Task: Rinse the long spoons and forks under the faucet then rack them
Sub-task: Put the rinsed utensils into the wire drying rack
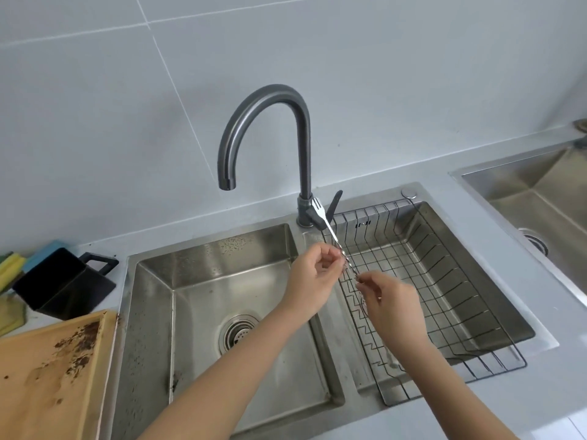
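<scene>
Both hands hold one long thin metal fork [328,228] with a twisted handle, above the divider between the two sink basins. Its tines point up and away, in front of the faucet's base. My left hand [313,274] pinches the middle of the handle. My right hand [392,304] pinches its lower end, over the wire rack [444,281] set in the right basin. The dark grey faucet [270,134] arches over the left basin [222,312]; no water shows at its spout. No cutlery shows lying in the rack.
A stained wooden cutting board [47,376] lies at the lower left. Behind it stand a black holder [63,282] and several sponges [12,265]. A second sink [540,198] sits at the far right. The faucet lever [335,203] stands beside the fork's tines.
</scene>
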